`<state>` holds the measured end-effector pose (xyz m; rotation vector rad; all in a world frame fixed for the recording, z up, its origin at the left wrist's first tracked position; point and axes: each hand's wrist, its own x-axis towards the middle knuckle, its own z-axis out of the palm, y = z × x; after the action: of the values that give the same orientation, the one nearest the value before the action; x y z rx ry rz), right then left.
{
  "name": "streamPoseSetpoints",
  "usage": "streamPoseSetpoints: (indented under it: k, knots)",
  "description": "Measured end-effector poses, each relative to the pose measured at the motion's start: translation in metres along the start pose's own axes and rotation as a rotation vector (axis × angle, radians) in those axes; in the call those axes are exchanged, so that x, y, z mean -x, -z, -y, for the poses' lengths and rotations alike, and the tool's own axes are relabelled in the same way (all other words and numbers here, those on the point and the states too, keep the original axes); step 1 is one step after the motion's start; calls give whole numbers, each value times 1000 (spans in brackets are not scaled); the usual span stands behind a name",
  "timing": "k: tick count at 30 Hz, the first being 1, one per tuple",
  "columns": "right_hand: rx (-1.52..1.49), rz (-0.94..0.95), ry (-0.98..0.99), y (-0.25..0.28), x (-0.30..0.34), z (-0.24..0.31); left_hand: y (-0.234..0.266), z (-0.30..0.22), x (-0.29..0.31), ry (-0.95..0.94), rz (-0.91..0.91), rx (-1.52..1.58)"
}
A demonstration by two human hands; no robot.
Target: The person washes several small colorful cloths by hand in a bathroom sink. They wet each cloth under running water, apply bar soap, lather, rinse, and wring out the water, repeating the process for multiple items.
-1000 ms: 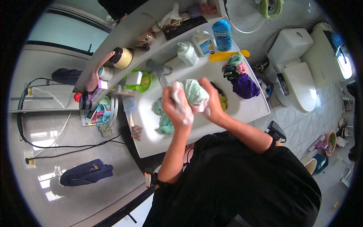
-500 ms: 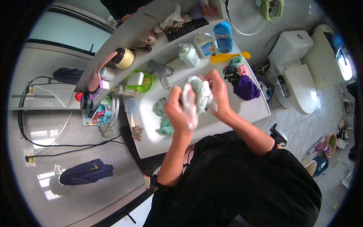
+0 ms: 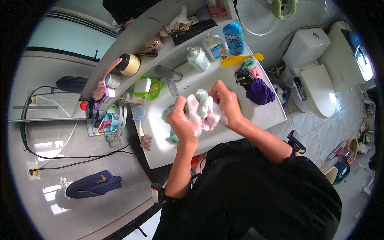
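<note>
A lathered pale green cloth (image 3: 205, 103) is bunched between my hands above the white sink (image 3: 160, 154). My left hand (image 3: 185, 120) is closed on its left side, with suds over the fingers. On the other side my right hand (image 3: 229, 105) grips the cloth, its fingers bent. Pinkish folds show at the bottom of the bunch; whether they are part of the same cloth I cannot tell. Behind my left hand, green cloth pieces (image 3: 174, 137) lie in the basin, partly hidden. A purple cloth (image 3: 260, 92) rests on the sink's right rim beside green, pink and black ones.
The grey faucet (image 3: 170, 78) stands at the basin's back. A pump bottle (image 3: 198, 59), a blue bottle (image 3: 234, 39) and a yellow flat-handled item (image 3: 242, 60) line the back edge. A green soap dish (image 3: 154, 89) and a hairbrush (image 3: 139, 114) are at left, a toilet (image 3: 318, 86) at right.
Between my hands the cloth has been turned and bunched differently, and pinkish folds now show below. My hands have shifted slightly while keeping hold.
</note>
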<state>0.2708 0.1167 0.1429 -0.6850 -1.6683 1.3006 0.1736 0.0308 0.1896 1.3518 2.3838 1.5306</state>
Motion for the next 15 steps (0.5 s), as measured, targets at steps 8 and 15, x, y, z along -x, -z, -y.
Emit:
streamPoseSetpoints:
  k: [8, 15]
  knots:
    - [-184, -41, -238, 5, -13, 15, 1, -1, 6, -119, 17, -95]
    - [17, 86, -61, 0, 10, 21, 9, -6, -6, 79, -38, 119]
